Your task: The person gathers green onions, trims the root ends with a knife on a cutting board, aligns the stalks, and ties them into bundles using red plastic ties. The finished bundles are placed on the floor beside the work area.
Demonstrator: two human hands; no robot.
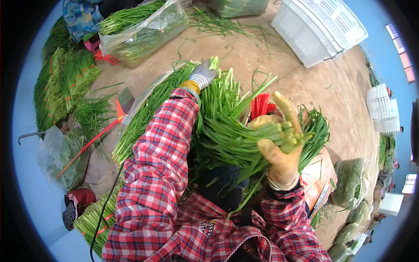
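Observation:
My left hand point(203, 75), in a grey and white striped glove, grips the pale stalk ends of some garlic chives point(221, 90). These lie on a larger heap of chives point(163, 95) spread along a clear plastic sheet. In a yellow rubber glove, my right hand point(283, 160) holds a bunch of garlic chives point(239, 134) across its palm. Its thumb and a raised finger stand apart around the stem ends, and the leaves droop leftward over my lap. Behind that bunch is a bundle of red ties point(260, 104), partly hidden. More chives point(316, 136) lie right of my right hand.
White plastic crates point(314, 32) stand at the upper right. A filled clear bag of chives point(144, 36) sits upper left, near another person's blue sleeve point(80, 18). Tied bundles point(70, 82) and a red-handled broom point(95, 139) are at left. Bagged chives point(350, 183) sit at right.

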